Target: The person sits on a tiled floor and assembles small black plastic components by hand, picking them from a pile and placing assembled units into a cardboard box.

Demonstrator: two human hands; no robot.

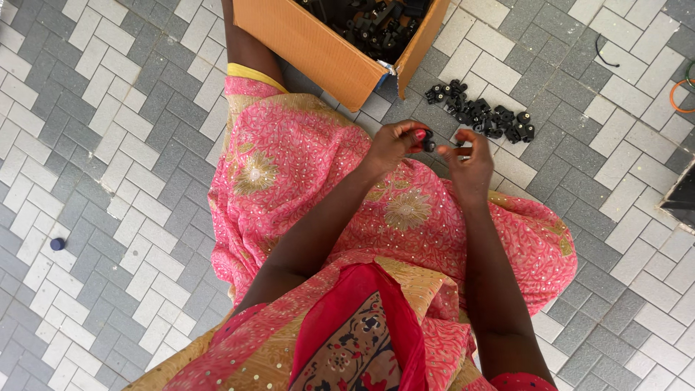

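Over a lap draped in pink patterned cloth, the left hand [394, 145] pinches a small black part [427, 140], too small to identify, while the right hand [470, 161] curls its fingers just beside it. Beyond, an orange cardboard box [318, 43], cut off by the frame, holds black pieces; a loose pile [481, 112] lies on the paved floor [108, 145].

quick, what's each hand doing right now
left hand: closed on a small black plastic part.
right hand: fingers pinched, contents cannot be told.
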